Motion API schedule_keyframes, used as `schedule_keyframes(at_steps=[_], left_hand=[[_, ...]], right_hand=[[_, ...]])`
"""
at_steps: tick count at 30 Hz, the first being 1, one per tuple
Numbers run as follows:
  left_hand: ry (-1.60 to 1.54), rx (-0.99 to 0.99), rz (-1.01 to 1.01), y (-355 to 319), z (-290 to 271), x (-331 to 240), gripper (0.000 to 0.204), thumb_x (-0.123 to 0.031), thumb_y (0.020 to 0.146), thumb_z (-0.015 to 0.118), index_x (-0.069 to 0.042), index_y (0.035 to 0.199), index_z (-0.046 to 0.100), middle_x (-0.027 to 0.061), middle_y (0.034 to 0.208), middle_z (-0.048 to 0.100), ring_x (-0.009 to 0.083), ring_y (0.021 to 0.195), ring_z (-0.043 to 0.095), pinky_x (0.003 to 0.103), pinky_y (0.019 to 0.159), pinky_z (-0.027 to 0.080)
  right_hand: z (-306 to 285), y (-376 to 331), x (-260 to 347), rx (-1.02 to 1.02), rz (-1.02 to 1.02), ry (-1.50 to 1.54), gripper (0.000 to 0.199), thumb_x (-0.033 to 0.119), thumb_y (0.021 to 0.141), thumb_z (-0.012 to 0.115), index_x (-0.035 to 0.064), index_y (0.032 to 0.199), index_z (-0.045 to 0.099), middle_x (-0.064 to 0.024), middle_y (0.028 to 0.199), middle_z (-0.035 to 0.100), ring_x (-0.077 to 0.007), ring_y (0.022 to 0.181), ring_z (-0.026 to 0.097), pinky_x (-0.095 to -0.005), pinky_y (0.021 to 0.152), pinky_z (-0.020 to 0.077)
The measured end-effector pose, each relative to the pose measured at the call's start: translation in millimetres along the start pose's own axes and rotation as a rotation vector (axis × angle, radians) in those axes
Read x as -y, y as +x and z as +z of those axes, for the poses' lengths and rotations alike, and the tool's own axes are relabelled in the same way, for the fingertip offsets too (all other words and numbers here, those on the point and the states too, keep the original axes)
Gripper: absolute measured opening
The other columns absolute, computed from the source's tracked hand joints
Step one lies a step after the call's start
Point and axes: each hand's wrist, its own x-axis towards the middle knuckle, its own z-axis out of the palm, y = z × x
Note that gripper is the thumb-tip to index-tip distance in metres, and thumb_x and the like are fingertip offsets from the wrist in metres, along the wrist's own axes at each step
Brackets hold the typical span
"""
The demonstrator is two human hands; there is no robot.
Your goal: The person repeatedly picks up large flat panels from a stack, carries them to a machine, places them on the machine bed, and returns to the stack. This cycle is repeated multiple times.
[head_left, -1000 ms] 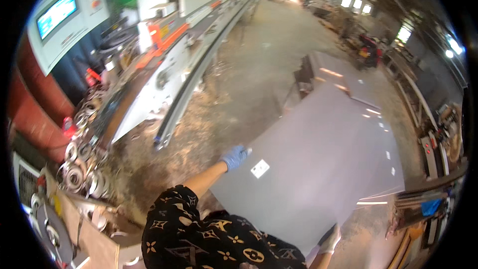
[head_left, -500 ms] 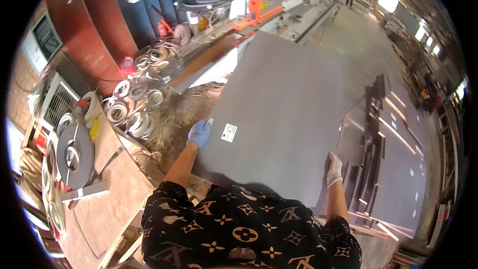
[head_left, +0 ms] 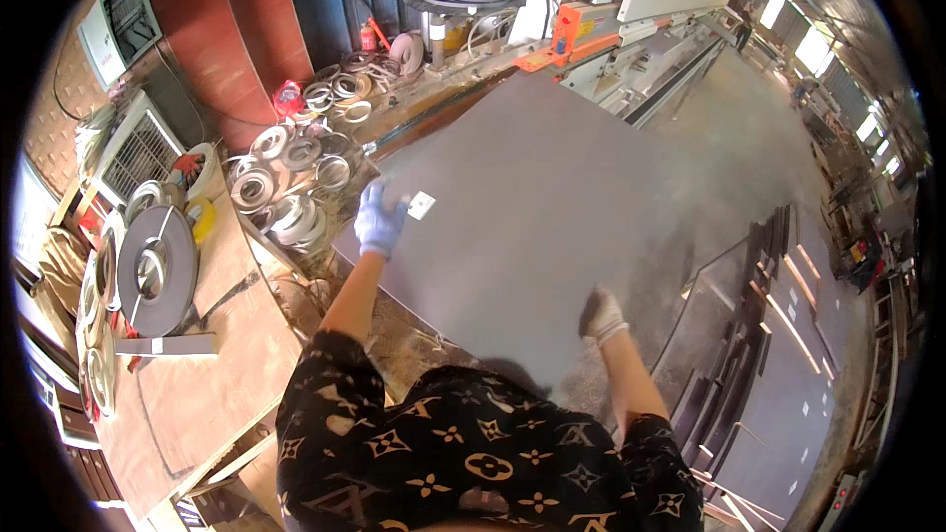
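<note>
A large flat dark grey panel (head_left: pixel 522 207) lies in front of me, its far end at the long machine. A small white label (head_left: pixel 422 205) sits near its left side. My left hand (head_left: pixel 379 222), in a light blue glove, rests on the panel's top close to that label, fingers spread. At the near right edge of the panel is my right hand (head_left: pixel 603 315), in a white glove with a darker grey palm. It is closed on the edge, and its fingers are partly hidden and blurred.
The machine has an orange unit (head_left: pixel 586 28) beyond the panel. Edge-banding rolls (head_left: pixel 286 172) lie heaped on the left. A wooden table (head_left: pixel 222 384) holds a large grey roll (head_left: pixel 158 271). Grey panels with strips (head_left: pixel 778 374) are stacked at right.
The panel has turned and shifted, its left corner swinging out over the machine's near end. My left hand has moved from gripping the edge onto its top; my right hand has come inward.
</note>
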Motion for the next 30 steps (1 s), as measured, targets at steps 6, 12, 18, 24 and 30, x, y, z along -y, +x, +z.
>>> schedule_keyframes(at_steps=[6,12,18,24,30], left_hand=[[0.042,-0.201,-0.073,-80,16,21,0.075,-0.024,0.067,0.074,-0.013,0.131,0.036,0.0134,0.132,0.039,0.0308,0.119,0.042,0.041,0.094,0.041],[-0.981,0.352,-0.767,-118,39,25,0.057,-0.028,0.083,0.064,-0.009,0.129,0.038,0.0086,0.113,0.055,0.0184,0.098,0.055,0.039,0.084,0.047],[-1.211,0.806,-1.055,-141,104,12,0.051,-0.051,0.09,0.042,-0.011,0.122,0.046,0.0062,0.11,0.058,0.0218,0.1,0.057,0.038,0.075,0.051],[-0.816,0.922,-0.795,-92,104,-21,0.063,-0.062,0.087,0.036,-0.008,0.118,0.049,0.0107,0.107,0.059,0.0236,0.093,0.058,0.041,0.075,0.052],[-0.938,1.077,-0.628,-52,168,2,0.054,-0.057,0.088,0.042,-0.005,0.097,0.056,0.0009,0.068,0.054,0.0119,0.05,0.051,0.028,0.047,0.047]], right_hand=[[95,24,-5,0.001,0.114,0.069,0.036,0.03,0.094,0.037,0.0114,0.122,0.049,-0.003,0.128,0.05,-0.0184,0.116,0.045,-0.032,0.102,0.0303],[125,42,6,0.027,0.192,0.013,0.054,0.037,0.094,0.036,0.0071,0.137,0.028,-0.0027,0.147,0.021,-0.0193,0.136,0.016,-0.0355,0.11,0.0083],[92,115,26,0.007,0.097,0.022,0.054,0.037,0.094,0.031,0.0074,0.139,0.027,-0.0092,0.147,0.022,-0.0241,0.137,0.015,-0.0394,0.11,0.008],[127,87,78,-0.141,-0.48,-1.113,0.041,0.032,0.087,0.051,0.0067,0.119,0.048,-0.0061,0.117,0.054,-0.0218,0.113,0.046,-0.0379,0.097,0.0312],[90,106,107,-0.051,-0.382,0.008,0.028,0.03,0.082,0.054,0.0076,0.099,0.058,-0.0076,0.096,0.057,-0.02,0.09,0.052,-0.0376,0.071,0.0419]])
